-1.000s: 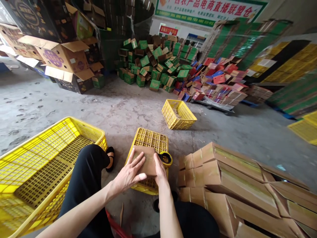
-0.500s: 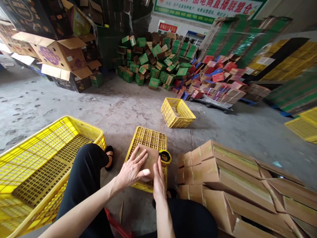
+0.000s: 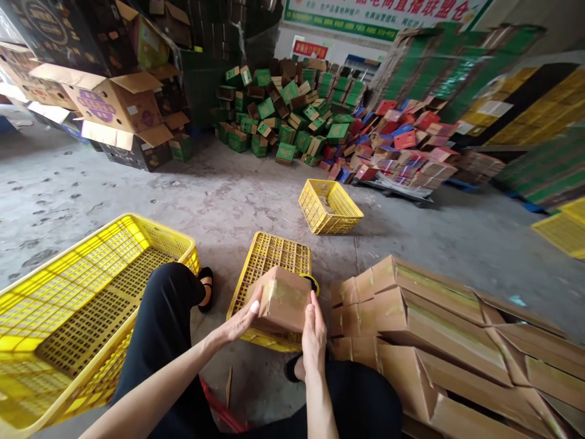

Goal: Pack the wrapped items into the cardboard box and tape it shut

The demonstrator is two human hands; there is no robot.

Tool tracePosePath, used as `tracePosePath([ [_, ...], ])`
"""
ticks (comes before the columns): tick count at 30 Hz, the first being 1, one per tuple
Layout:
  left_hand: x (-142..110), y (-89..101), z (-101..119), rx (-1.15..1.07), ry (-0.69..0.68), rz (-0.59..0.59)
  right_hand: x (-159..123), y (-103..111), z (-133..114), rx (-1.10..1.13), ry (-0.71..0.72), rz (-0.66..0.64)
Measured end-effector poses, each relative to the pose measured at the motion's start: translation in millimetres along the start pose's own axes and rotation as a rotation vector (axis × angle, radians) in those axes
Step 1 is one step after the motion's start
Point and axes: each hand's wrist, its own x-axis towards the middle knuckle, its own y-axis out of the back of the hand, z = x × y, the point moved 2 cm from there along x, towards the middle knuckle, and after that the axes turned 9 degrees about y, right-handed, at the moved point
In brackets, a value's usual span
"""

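A small brown cardboard box (image 3: 284, 299) is raised off an upturned yellow crate (image 3: 274, 256) between my knees. My left hand (image 3: 242, 320) grips the box's left side. My right hand (image 3: 314, 332) presses against its right near corner. A strip of clear tape shines across the box's top. A yellow tape dispenser (image 3: 314, 281) peeks out behind the box on the crate.
A large yellow crate (image 3: 82, 305) stands at my left. A stack of flat and folded brown cartons (image 3: 439, 341) lies at my right. A smaller yellow basket (image 3: 329, 208) sits on the concrete floor ahead. Heaps of green (image 3: 283, 110) and red boxes (image 3: 402, 146) lie beyond.
Both hands were pressing flat on the box's top on the crate; now they hold its sides and the box is lifted and tilted toward me.
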Motion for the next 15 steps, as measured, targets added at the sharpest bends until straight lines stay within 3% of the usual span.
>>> tracePosePath([
  [7, 15, -16.4, -48, -0.155, 0.355, 0.069, 18, 51, 44, -0.203, 0.012, 0.098],
  [11, 26, -19.1, -52, -0.225, 0.403, 0.141, 20, 83, 75, -0.282, -0.141, 0.114],
  [15, 34, -26.1, -47, -0.344, 0.484, 0.142, 17, 97, 90, -0.300, -0.202, 0.142],
])
